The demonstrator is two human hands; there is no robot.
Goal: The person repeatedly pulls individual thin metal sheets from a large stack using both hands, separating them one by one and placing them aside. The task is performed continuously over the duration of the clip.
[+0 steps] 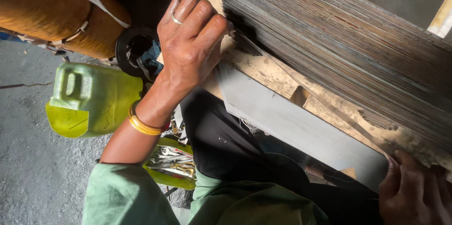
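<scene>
The left hand (190, 41) is closed at the near end of a tall stack of thin metal sheets (339, 41), with the fingers curled and the knuckles up. Its fingertips are hidden against the sheet edges, so I cannot tell whether it pinches one sheet or only presses there. The right hand (414, 189) is at the other end, low in the corner of the view; its fingers are bent over the end of a long grey metal strip (296, 123) and hold it from above. The strip lies just in front of the stack, slanted across a wooden pallet (263, 72) that carries the sheets. With one hand at each end, such a long and thin piece probably stays level and does not bend.

Beside the person's knee stands a green plastic jerrycan (89, 100) on the grey floor (28, 159), and a cut green container with wrenches (172, 159) is near the left forearm, within easy reach.
</scene>
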